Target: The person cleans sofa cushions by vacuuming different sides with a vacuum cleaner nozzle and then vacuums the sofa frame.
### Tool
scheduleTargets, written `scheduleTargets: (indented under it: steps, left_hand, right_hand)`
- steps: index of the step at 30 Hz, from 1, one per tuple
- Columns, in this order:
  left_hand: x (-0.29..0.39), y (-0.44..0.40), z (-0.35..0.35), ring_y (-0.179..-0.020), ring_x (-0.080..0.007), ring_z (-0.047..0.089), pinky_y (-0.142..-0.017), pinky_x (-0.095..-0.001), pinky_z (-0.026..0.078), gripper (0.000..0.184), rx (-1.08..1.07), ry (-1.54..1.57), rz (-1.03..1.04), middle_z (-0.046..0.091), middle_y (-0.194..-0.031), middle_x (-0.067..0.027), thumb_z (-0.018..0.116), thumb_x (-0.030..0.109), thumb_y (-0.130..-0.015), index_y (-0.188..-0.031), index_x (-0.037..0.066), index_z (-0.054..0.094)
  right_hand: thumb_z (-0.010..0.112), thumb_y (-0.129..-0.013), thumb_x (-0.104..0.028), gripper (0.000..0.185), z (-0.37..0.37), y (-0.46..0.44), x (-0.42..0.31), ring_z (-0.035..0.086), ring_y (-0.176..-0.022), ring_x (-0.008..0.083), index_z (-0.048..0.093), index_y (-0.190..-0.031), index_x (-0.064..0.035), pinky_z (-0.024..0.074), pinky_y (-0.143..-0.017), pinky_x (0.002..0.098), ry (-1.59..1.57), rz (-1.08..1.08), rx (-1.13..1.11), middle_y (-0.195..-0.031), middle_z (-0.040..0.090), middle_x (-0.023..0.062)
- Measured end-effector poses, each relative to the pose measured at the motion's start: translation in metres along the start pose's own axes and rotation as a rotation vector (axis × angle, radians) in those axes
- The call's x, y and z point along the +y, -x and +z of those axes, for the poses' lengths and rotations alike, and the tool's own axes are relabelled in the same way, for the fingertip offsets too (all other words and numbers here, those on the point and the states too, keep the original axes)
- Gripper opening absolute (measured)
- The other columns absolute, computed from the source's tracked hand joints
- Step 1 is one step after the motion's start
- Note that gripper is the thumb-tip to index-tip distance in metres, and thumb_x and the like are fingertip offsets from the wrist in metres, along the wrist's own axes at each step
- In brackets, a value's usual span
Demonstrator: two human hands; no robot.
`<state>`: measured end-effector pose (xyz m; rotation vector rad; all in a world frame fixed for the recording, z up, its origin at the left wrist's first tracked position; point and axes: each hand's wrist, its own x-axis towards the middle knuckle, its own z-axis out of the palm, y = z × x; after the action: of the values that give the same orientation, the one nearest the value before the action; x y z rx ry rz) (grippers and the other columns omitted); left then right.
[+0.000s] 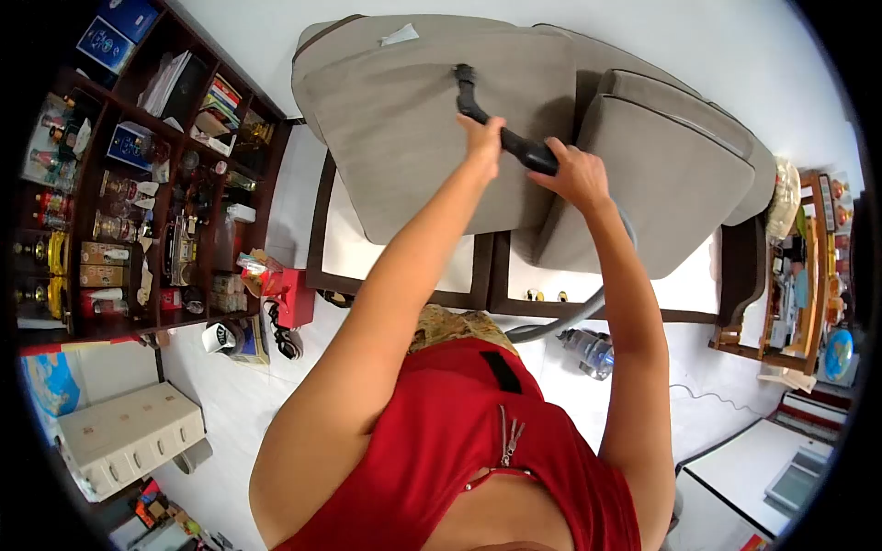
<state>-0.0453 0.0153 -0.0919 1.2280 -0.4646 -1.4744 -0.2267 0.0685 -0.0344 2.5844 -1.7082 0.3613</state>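
A black vacuum cleaner wand [526, 151] slants across the view, its brush head [464, 73] against the upper part of a grey-beige sofa cushion [395, 138]. My left hand [482, 142] is closed around the wand's middle, below the bent neck. Farther back, my right hand [579, 174] grips the thicker handle end. From there a grey hose [579, 314] runs down behind my right forearm toward the floor. A second cushion [657, 174] leans on the right side of the sofa. Both cushions are tilted up from the pale sofa base.
A dark wooden shelf [110, 101] full of bottles and boxes stands at the left. Near it are a red box [296, 298] and a cream drawer cabinet [129, 432]. Plastic bottles [591, 354] lie on the floor beside the hose. A wooden rack [801, 266] stands right.
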Motion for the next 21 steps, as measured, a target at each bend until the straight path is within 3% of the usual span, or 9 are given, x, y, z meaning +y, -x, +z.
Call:
scheduleTargets:
  steps: [5,8,11,13,15,17,21]
  left_hand:
    - [-0.016,0.016,0.045,-0.104,-0.0291,0.055,-0.089,-0.0392,0.049,0.111,-0.190,0.015,-0.036,0.046,-0.132,-0.0240,0.065,0.018,-0.082,-0.155,0.009,-0.018]
    - [-0.009,0.035,0.038,-0.112,-0.0273,0.052,-0.099,-0.0352,0.043,0.107,-0.146,-0.063,0.042,0.043,-0.136,-0.0225,0.065,0.017,-0.082,-0.156,0.007,-0.012]
    - [0.004,0.051,-0.013,-0.119,-0.0256,0.047,-0.103,-0.0338,0.039,0.105,0.005,0.086,0.229,0.037,-0.142,-0.0211,0.065,0.016,-0.080,-0.157,0.004,-0.006]
    - [0.020,0.043,-0.073,-0.111,-0.0251,0.049,-0.095,-0.0369,0.045,0.101,0.112,0.189,0.241,0.041,-0.132,-0.0170,0.065,0.012,-0.078,-0.156,0.008,0.002]
    - [0.045,0.032,-0.142,-0.103,-0.0247,0.052,-0.087,-0.0401,0.051,0.098,0.212,0.277,0.262,0.044,-0.122,-0.0130,0.065,0.009,-0.075,-0.156,0.012,0.010]
    - [0.091,0.043,-0.187,-0.088,-0.0255,0.054,-0.072,-0.0424,0.056,0.088,0.285,0.340,0.279,0.044,-0.110,-0.0111,0.062,0.006,-0.075,-0.152,0.016,0.019]
    - [0.127,0.000,-0.261,-0.069,-0.0281,0.053,-0.066,-0.0470,0.056,0.064,0.452,0.448,0.166,0.045,-0.095,-0.0121,0.059,0.001,-0.079,-0.136,0.013,0.033]
  right_hand:
    - [0.080,-0.072,-0.051,0.057,-0.013,0.040,0.018,0.070,-0.074,0.0329,0.062,-0.112,-0.0134,0.0549,-0.064,0.0427,-0.011,0.161,0.058,-0.082,0.071,0.0136]
    - [0.081,-0.071,-0.051,0.058,-0.017,0.049,0.000,0.070,-0.072,0.0333,0.063,-0.110,-0.0125,0.0548,-0.062,0.0434,0.020,0.207,0.041,-0.083,0.071,0.0142]
    - [0.081,-0.072,-0.051,0.057,-0.014,0.038,-0.047,0.070,-0.071,0.0339,0.063,-0.110,-0.0123,0.0549,-0.061,0.0435,-0.095,0.082,0.080,-0.083,0.071,0.0145]
    - [0.080,-0.072,-0.051,0.056,-0.006,0.011,-0.097,0.069,-0.071,0.0349,0.063,-0.108,-0.0124,0.0550,-0.061,0.0443,-0.221,-0.041,0.076,-0.083,0.070,0.0149]
    - [0.079,-0.072,-0.052,0.055,0.019,-0.019,-0.147,0.069,-0.073,0.0356,0.061,-0.106,-0.0120,0.0551,-0.063,0.0454,-0.206,-0.074,-0.075,-0.084,0.069,0.0149]
    - [0.078,-0.072,-0.052,0.054,0.045,-0.053,-0.197,0.069,-0.072,0.0362,0.060,-0.104,-0.0120,0.0550,-0.063,0.0459,-0.265,-0.151,-0.101,-0.082,0.068,0.0150]
    - [0.078,-0.073,-0.052,0.053,0.075,-0.111,-0.262,0.068,-0.071,0.0352,0.059,-0.103,-0.0131,0.0547,-0.063,0.0447,-0.212,-0.237,-0.177,-0.079,0.069,0.0146]
